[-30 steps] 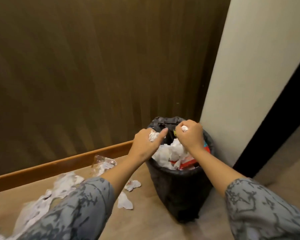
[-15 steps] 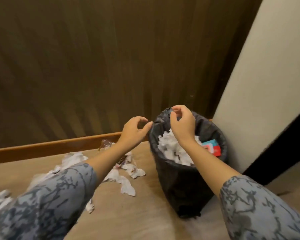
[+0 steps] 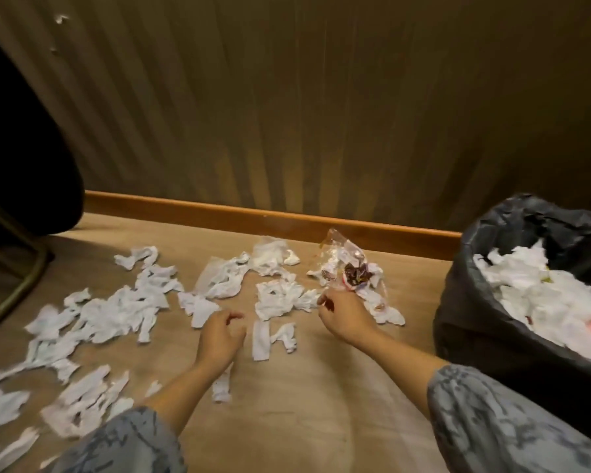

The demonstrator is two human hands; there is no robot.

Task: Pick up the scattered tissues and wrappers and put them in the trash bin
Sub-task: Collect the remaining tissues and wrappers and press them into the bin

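Both hands hover low over the floor (image 3: pixel 304 421) among scattered tissues (image 3: pixel 116 312), fingers loosely curled, holding nothing. The left hand (image 3: pixel 219 339) is just beside a tissue strip (image 3: pixel 260 339); the right hand (image 3: pixel 343 317) is near a clear wrapper (image 3: pixel 347 268) by the skirting (image 3: pixel 219 213). The bin (image 3: pixel 485 322), black-lined, stands at right, heaped with tissues

white tissues (image 3: pixel 116 312) scattered beside bin (image 3: pixel 485 322)

Dim warm light, motion blur, curved edges.
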